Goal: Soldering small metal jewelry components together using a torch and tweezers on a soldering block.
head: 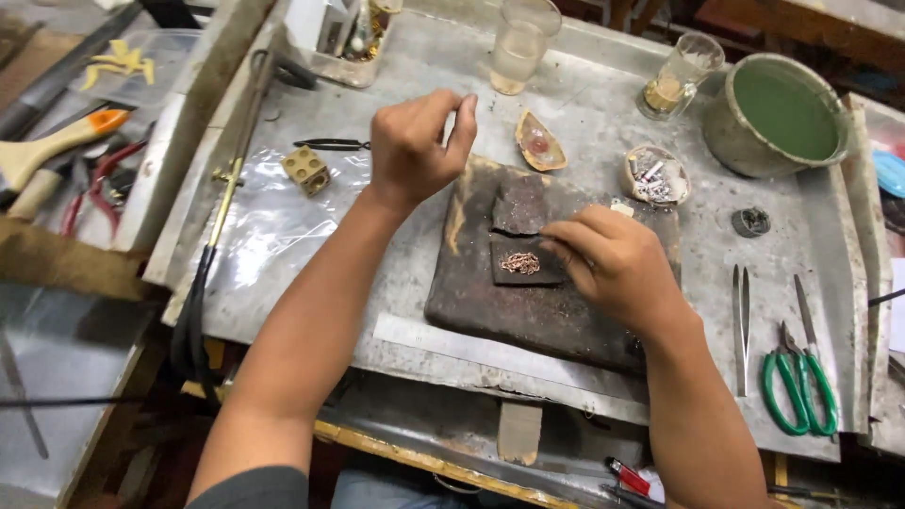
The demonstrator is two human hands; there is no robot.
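A workbench [311, 226] covered in dull grey sheet metal fills the view, its surface scuffed and stained. Its front edge shows worn wood with a yellow strip below. A wooden ledge [75, 269] adjoins it on the left. Light falls evenly from above.

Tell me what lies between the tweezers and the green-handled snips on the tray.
Nothing: in the head view, only bare metal tray separates the tweezers from the snips.
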